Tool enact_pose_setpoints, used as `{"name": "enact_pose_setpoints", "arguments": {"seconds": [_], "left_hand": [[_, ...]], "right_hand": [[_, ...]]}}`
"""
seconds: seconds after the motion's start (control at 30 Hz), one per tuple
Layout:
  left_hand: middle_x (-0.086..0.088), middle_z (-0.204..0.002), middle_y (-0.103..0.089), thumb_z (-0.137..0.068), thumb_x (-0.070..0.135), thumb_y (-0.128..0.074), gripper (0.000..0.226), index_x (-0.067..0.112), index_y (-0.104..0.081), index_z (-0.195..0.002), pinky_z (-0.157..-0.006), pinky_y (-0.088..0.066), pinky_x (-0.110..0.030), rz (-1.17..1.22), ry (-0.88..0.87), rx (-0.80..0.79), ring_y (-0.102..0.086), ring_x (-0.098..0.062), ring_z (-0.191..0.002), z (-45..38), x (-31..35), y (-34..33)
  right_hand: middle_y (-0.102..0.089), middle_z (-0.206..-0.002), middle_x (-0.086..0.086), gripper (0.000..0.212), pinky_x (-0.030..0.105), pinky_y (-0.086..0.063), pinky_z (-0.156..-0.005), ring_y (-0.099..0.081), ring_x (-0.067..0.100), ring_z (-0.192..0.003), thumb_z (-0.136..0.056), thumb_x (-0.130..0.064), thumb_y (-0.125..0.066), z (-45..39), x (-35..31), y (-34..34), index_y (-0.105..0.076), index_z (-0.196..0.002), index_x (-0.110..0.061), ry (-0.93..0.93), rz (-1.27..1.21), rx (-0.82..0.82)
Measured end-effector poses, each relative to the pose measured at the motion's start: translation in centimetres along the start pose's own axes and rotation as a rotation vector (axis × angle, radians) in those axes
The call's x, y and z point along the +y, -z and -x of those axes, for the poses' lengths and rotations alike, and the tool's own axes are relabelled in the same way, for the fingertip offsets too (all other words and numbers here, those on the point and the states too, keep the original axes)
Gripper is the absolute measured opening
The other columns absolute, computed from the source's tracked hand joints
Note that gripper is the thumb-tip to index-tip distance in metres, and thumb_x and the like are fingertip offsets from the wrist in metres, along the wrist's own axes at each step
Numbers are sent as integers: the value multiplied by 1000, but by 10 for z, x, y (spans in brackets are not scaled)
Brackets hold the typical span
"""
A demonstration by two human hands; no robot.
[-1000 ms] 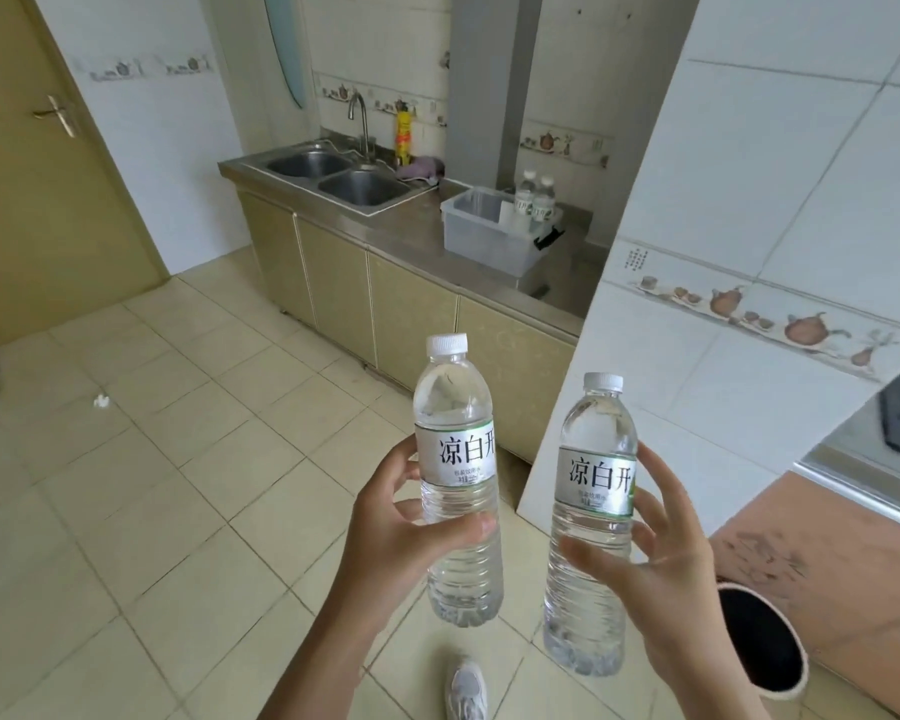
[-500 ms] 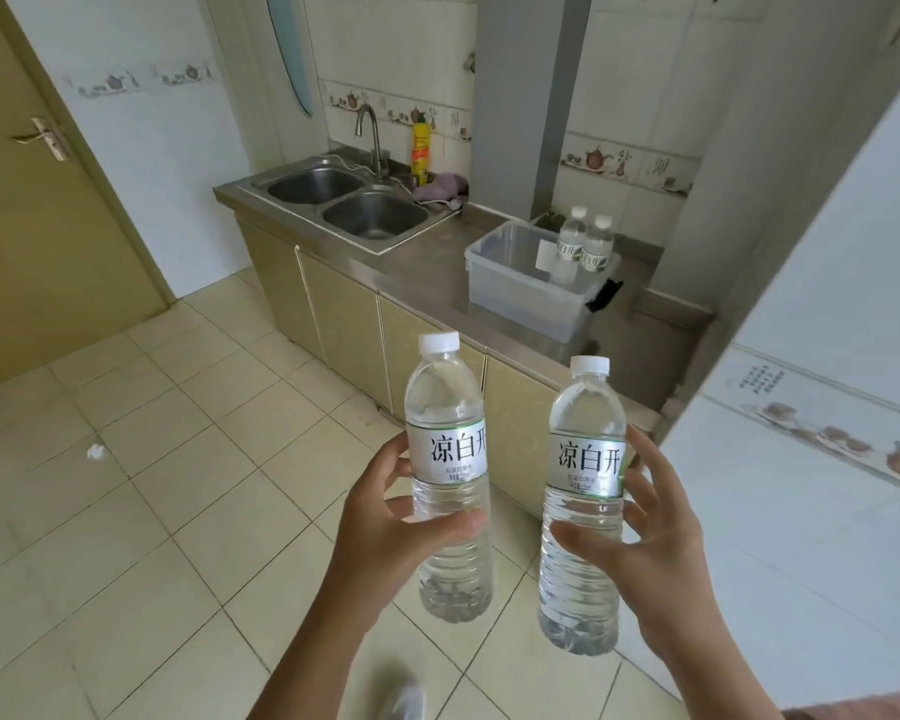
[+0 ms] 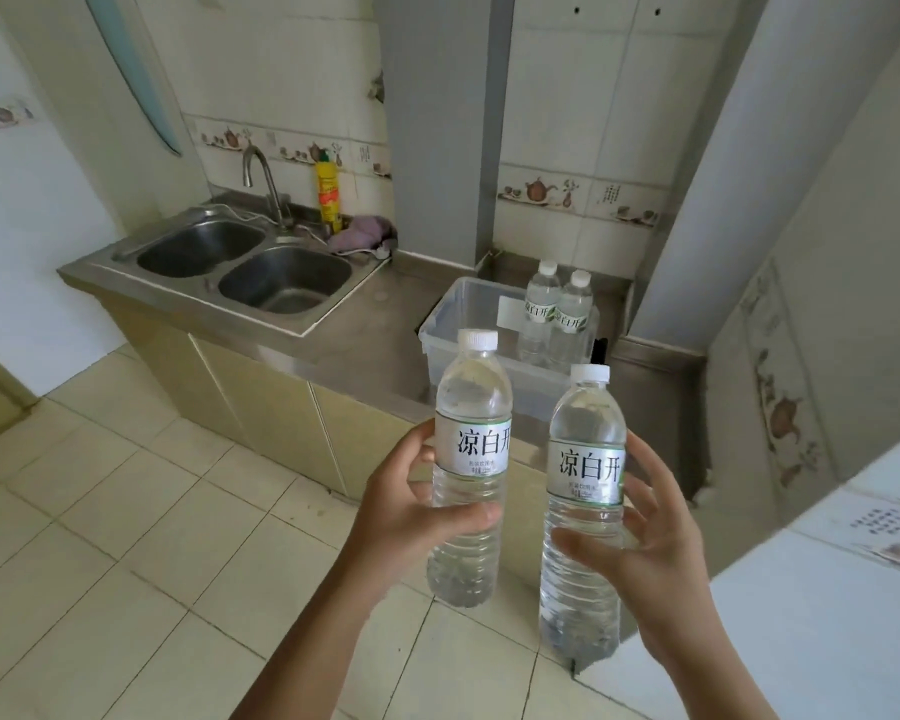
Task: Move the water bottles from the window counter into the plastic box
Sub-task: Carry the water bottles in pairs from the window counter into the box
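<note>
Two full bottles carried, plastic box [image 3: 440,324] at twelve o'clock.
Left hand [image 3: 411,517] wraps left bottle [image 3: 471,459], right hand [image 3: 655,543] clasps right bottle [image 3: 585,491]; heavy, slick — grip mid-body.

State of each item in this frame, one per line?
Left hand: gripping a capped, full bottle, upright.
Right hand: gripping a second capped bottle, upright.
Plastic box: open, lidless, on the counter.
Two bottles in box: upright, capped.
Sink: empty, tap off.
</note>
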State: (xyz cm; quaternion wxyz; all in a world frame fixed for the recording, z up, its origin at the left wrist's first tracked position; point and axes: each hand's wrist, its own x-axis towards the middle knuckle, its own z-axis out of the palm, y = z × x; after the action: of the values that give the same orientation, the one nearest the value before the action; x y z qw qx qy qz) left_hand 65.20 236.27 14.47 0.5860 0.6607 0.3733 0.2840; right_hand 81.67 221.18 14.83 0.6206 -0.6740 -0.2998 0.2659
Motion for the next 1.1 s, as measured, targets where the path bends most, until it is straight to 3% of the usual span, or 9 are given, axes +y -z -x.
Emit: {"name": "enact_pose_setpoints", "arguments": {"seconds": [0.3,0.47,0.6,0.73,0.87,0.97,1.1], "left_hand": [[6,-117,-69,-49,27,-93,82,42,-59,-122,-87,-59,-41,33,-39,-103,-72,-13,-98,-166,6,-24],[9,-118,-69,-52,22,-95,78,41,-62,-119,-95,-54,-50,48,-23,-96,-67,-20,-110,-259,13,-44],[12,-113,-70,-54,15,-96,77,36,-61,-119,-86,-58,-36,33,-55,-108,-70,-14,-101,-318,22,-58],[2,-117,-68,-55,12,-96,81,26,-58,-125,-76,-60,-30,-10,-53,-179,-73,-17,-94,-373,18,-71],[12,-116,-65,-56,12,-95,80,32,-56,-122,-66,-55,-16,-51,-37,-277,-68,6,-88,-412,3,-84],[10,-121,-64,-52,13,-97,84,34,-54,-122,-75,-57,-22,-72,-14,-340,-66,7,-91,-433,-16,-91],[12,-119,-65,-50,17,-97,85,37,-55,-121,-88,-57,-33,-92,-14,-420,-67,0,-100,-449,-42,-96]], "right_hand": [[-69,-114,-2,105,51,-53,-88,-68,17,-99,-53,10,-87,-154,11,-4,-46,-133,-44,63,22,93],[-65,-119,-12,108,45,-54,-89,-64,12,-105,-51,6,-88,-245,15,-4,-43,-135,-45,52,25,121],[-66,-116,-11,106,40,-56,-84,-66,9,-100,-51,10,-87,-300,17,-2,-46,-134,-44,56,17,153],[-65,-112,-20,104,22,-54,-77,-64,0,-98,-53,7,-87,-336,25,-6,-45,-127,-53,65,52,193],[-63,-114,-29,102,18,-54,-78,-63,-1,-103,-55,3,-88,-361,39,-13,-44,-136,-38,51,90,206],[-65,-114,-26,100,15,-53,-81,-64,0,-102,-53,8,-87,-373,52,-19,-47,-133,-36,36,108,246],[-70,-110,-9,86,27,-55,-86,-67,8,-100,-51,9,-87,-382,77,-25,-56,-117,-37,-15,142,333]]}}
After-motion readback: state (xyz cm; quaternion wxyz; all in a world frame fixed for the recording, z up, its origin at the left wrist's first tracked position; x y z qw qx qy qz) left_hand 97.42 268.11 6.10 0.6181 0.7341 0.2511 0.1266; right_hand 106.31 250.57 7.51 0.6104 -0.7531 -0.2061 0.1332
